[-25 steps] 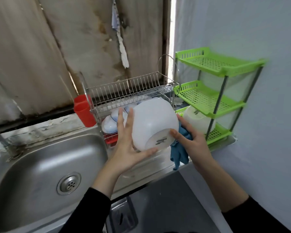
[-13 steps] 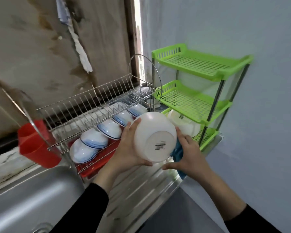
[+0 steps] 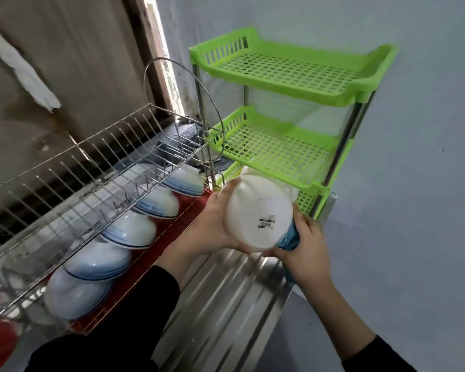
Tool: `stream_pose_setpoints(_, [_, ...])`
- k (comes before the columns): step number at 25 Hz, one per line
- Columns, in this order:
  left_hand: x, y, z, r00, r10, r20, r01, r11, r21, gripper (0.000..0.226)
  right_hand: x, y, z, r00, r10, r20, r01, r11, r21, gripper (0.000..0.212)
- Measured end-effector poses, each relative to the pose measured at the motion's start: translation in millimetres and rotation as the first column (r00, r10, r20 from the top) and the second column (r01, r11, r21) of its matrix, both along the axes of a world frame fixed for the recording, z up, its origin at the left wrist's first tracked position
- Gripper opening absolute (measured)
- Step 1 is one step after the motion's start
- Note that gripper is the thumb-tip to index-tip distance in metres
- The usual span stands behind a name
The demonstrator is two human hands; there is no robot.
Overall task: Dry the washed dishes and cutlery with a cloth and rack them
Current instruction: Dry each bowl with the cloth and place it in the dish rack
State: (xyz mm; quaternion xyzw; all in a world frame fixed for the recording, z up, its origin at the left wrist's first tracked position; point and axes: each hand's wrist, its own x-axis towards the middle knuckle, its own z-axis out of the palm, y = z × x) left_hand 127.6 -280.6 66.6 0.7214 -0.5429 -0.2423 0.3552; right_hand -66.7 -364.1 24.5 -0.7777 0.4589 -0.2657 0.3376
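White bowl (image 3: 255,210), base toward camera: left hand (image 3: 212,228) fingers grip its side; right hand (image 3: 306,251) fingers clamp blue cloth (image 3: 289,238)

- Soft, even daylight, brightest at the window gap (image 3: 167,73) up and left of the fingers (image 3: 305,224).
- Pale glare streaks the ribbed steel counter (image 3: 226,304) below the fingers.
- Motion blur smears the wire rack (image 3: 97,200) and racked bowls (image 3: 129,229) left of the fingers.
- The white bowl (image 3: 258,213) in the fingers is sharpest; its label print is unreadable.
- Wide-angle bending tilts the green shelf (image 3: 279,84) above the fingers.
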Motion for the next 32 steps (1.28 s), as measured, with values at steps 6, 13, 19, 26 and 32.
stream_pose_setpoints(6, [22, -40, -6, 0.993, -0.085, 0.085, 0.083, 0.996, 0.025, 0.138, 22, 6, -13, 0.980, -0.200, 0.018, 0.200, 0.979, -0.032, 0.097])
stream_pose_setpoints(13, [39, -54, -21, 0.998, -0.035, 0.044, 0.034, 0.999, 0.010, 0.128, 42, 7, -28, 0.938, -0.303, 0.169, 0.327, 0.935, -0.138, 0.092])
stream_pose_setpoints(19, [39, -68, -34, 0.995, 0.036, -0.089, -0.036, 0.999, 0.003, 0.123, 55, -1, -29, 0.921, -0.318, 0.224, 0.354, 0.923, -0.148, 0.076])
stream_pose_setpoints(26, [38, -95, -53, 0.984, 0.129, -0.121, -0.129, 0.992, 0.010, 0.121, 71, -26, -28, 0.920, -0.337, 0.199, 0.337, 0.941, 0.034, 0.064])
stream_pose_setpoints(32, [34, -96, -56, 0.989, 0.126, -0.078, -0.127, 0.992, -0.008, 0.118, 73, -31, -27, 0.928, -0.347, 0.133, 0.342, 0.938, 0.060, 0.063])
